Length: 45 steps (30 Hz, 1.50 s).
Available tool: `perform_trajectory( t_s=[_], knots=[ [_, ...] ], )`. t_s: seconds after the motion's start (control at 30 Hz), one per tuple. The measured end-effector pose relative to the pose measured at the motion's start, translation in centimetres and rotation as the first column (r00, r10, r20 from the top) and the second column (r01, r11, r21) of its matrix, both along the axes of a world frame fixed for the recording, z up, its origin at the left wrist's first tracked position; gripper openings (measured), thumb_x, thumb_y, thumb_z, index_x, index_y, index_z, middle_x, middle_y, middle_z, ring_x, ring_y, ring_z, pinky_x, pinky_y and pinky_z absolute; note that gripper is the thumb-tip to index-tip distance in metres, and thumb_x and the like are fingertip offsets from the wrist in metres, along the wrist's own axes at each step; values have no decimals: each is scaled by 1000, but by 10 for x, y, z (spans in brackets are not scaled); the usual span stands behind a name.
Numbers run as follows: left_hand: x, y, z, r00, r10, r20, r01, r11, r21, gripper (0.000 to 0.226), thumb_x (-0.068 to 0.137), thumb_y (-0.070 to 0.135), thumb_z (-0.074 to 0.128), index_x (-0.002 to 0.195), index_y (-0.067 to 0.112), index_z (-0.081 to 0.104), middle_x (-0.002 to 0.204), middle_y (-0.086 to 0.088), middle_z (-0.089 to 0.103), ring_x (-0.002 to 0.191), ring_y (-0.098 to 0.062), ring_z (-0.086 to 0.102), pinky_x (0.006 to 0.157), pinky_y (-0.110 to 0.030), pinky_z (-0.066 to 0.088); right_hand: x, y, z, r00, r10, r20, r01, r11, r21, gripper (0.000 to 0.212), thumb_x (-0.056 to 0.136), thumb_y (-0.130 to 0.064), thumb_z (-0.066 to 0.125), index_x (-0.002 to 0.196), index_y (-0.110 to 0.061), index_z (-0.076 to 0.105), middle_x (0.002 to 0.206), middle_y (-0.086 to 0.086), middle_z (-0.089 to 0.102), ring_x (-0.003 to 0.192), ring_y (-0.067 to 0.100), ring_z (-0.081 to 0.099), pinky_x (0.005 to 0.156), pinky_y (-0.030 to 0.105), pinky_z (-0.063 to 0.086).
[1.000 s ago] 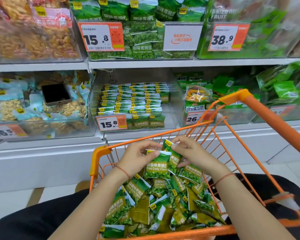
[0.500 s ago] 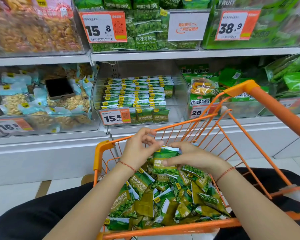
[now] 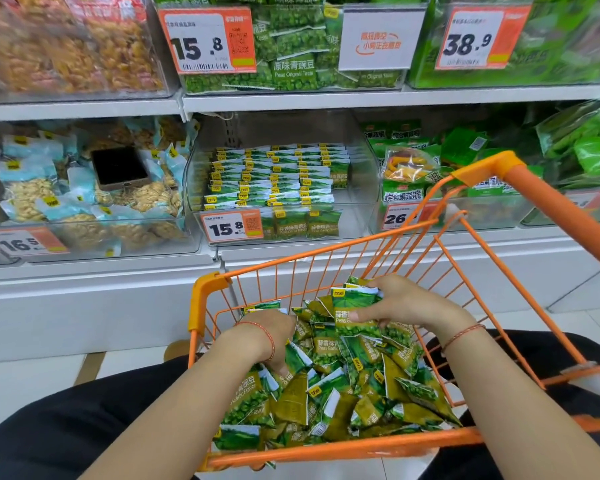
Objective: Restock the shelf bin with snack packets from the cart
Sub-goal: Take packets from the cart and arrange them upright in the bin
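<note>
In the orange wire cart (image 3: pixel 326 268), the right hand (image 3: pixel 407 304) grips a small stack of green garlic-pea snack packets (image 3: pixel 352 311), its fingers (image 3: pixel 366 312) curled over their printed faces, just above the loose heap. The left hand (image 3: pixel 269 336) is pushed down into the heap near the cart's left wall; whether its fingers hold anything cannot be told. Beyond the cart's far rim, the clear plastic shelf bin (image 3: pixel 364 188) holds neat packet rows.

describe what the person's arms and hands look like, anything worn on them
Both forearms are bare, with no sleeves in view and no gloves on the left hand or the right hand. Each wrist carries a thin red string bracelet: one on the left wrist, one on the right wrist. No rings or watch are visible. Dark black clothing shows below the arms.
</note>
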<state>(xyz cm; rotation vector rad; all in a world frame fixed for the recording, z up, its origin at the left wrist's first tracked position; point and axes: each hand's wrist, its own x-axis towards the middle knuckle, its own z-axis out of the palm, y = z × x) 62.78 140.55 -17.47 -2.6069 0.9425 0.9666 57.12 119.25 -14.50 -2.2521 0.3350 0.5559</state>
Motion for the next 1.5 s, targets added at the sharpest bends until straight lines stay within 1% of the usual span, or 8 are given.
perform_trajectory(
  t_s=[0.13, 0.3, 0.47, 0.63, 1.0, 1.17, 1.3, 1.5],
  knots=[
    [8, 11, 4, 981, 157, -116, -182, 950, -255, 51, 80, 31, 75, 121, 17, 49, 108, -1, 54, 96, -21, 53, 76, -28, 42, 1, -5, -3, 998, -63, 11, 63, 998, 13, 76, 75, -38, 79, 132, 1, 49, 94, 6, 61, 66, 14, 63, 79, 38, 56],
    [8, 5, 23, 778, 179, -603, -608, 458, -649, 34, 86, 7, 67, 110, 19, 45, 80, 11, 62, 66, -1, 58, 67, -19, 49, -1, 1, 7, 996, -86, 11, 84, 991, 104, 73, 88, -31, 67, 147, -8, 30, 145, 5, 38, 78, 9, 63, 80, 25, 52],
    [3, -1, 20, 788, 110, -606, -601, 352, -718, 38, 85, -1, 65, 113, 16, 45, 50, 17, 47, 52, 4, 49, 61, -15, 41, -3, 7, 11, 992, -85, -88, 116, 887, 446, 34, 96, -6, 51, 130, -5, 53, 103, -5, 63, 85, 4, 61, 76, 21, 55],
    [-2, -7, 22, 799, 179, -574, -601, 190, -776, 38, 80, 2, 71, 110, 16, 52, 59, 14, 60, 65, -3, 58, 60, -20, 52, -3, 9, 9, 972, -128, -197, 220, 789, 574, 50, 97, -42, 47, 140, -18, 44, 150, 5, 37, 133, 38, 39, 83, 38, 57],
    [-6, -8, 15, 892, 316, -323, -423, 337, -841, 47, 76, 29, 79, 116, 27, 54, 103, 10, 59, 86, -9, 61, 80, -24, 49, -5, 17, 2, 997, 37, -68, -3, 895, 446, 44, 82, -15, 73, 123, -16, 56, 111, -1, 63, 97, 8, 65, 81, 23, 54],
    [-10, -8, 20, 795, 460, -395, -606, 572, -553, 76, 77, 77, 41, 122, 17, 51, 107, -5, 67, 83, -15, 70, 81, -32, 57, -5, 17, 3, 998, -57, -2, 50, 865, 499, 45, 83, -9, 71, 124, -18, 56, 111, 4, 66, 92, 9, 66, 76, 21, 53],
    [-6, -12, 24, 459, 365, -810, -882, 294, -367, 76, 83, 56, 60, 138, 5, 43, 124, -18, 62, 84, -16, 72, 74, -24, 58, -5, 19, 2, 989, -101, 110, 38, 883, 468, 48, 80, -11, 74, 124, -19, 55, 112, -1, 68, 96, 10, 67, 76, 20, 52],
    [-1, -11, 20, 391, 289, -874, -919, 70, -388, 82, 78, 28, 74, 144, 4, 32, 127, -16, 59, 97, -15, 66, 77, -21, 57, -5, 22, 3, 970, -80, 228, -6, 935, 355, 51, 80, -17, 76, 125, -23, 53, 115, -8, 66, 102, 5, 64, 88, 19, 50]
  ],
)
